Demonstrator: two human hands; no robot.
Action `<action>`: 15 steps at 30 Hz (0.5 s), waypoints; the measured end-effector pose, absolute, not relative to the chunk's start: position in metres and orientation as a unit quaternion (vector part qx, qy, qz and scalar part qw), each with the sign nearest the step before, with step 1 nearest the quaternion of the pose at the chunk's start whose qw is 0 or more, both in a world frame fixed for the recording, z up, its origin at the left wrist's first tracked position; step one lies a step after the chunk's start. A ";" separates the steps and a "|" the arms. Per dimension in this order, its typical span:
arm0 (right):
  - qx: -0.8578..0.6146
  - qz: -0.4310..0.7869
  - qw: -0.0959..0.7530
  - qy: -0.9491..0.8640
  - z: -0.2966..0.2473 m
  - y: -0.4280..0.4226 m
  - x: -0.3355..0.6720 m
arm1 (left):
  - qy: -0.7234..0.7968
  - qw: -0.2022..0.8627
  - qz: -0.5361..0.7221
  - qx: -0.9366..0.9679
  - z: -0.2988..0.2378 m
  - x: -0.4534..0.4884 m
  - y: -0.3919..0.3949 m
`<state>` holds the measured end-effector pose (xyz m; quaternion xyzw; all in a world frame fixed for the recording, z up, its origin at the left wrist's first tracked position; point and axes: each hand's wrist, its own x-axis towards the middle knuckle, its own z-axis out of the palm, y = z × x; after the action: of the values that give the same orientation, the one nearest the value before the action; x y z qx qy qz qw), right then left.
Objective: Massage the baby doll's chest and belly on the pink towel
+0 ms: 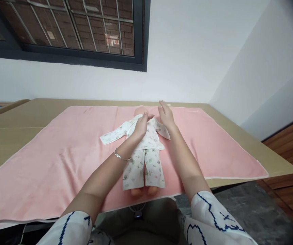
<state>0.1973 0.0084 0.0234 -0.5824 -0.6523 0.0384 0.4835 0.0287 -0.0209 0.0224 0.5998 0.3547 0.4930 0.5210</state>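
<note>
White sleeves [68, 228] with dark blue lines lie nearest the camera, and a small fan [137, 207] sits at the lap, just below the table's front edge. Pale wood shows on the table [46, 114] along its back edge and at both back corners; a pink blanket [59, 143] covers most of the rest, reaching the front edge. Behind rise a white wall [187, 51] and a barred window [139, 34]; gray floor [251, 204] and wood-grained panelling [289, 149] lie beyond the right edge. On the blanket, a doll [153, 137] in printed clothes lies feet toward the front edge. Over its upper chest, the left hand [141, 125] blocks the neck; whether it grips cannot be told. The right hand [166, 115], empty, fingers extended, is beside the doll's shoulder, toward the back edge.
</note>
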 end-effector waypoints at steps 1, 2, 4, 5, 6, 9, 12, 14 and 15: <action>-0.602 0.023 0.476 -0.641 0.024 0.010 0.206 | 0.334 0.606 0.469 0.549 0.028 0.035 -0.025; -0.621 0.014 0.462 -0.633 0.024 0.013 0.215 | 0.317 0.690 0.429 0.490 0.033 0.042 -0.027; -0.651 0.011 0.422 -0.631 0.021 0.017 0.228 | 0.300 0.811 0.341 0.369 0.037 0.054 -0.023; -0.661 0.015 0.399 -0.635 0.019 0.018 0.232 | 0.295 0.841 0.321 0.319 0.037 0.061 -0.018; -0.669 0.018 0.374 -0.642 0.018 0.019 0.235 | 0.294 0.855 0.323 0.281 0.037 0.067 -0.011; -0.681 0.002 0.314 -0.661 0.019 0.017 0.236 | 0.285 0.841 0.401 0.224 0.034 0.087 0.012; -0.678 -0.020 0.283 -0.678 0.026 0.010 0.227 | 0.267 0.834 0.440 0.198 0.036 0.101 0.030; -0.675 -0.022 0.280 -0.682 0.030 0.005 0.218 | 0.260 0.838 0.442 0.187 0.039 0.105 0.035; -0.677 -0.022 0.285 -0.678 0.031 0.003 0.213 | 0.258 0.841 0.438 0.184 0.041 0.106 0.036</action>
<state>0.2127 0.0026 0.0314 -0.6770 -0.6783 -0.0216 0.2847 0.1061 0.0356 0.0413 0.1843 0.2583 0.4376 0.8413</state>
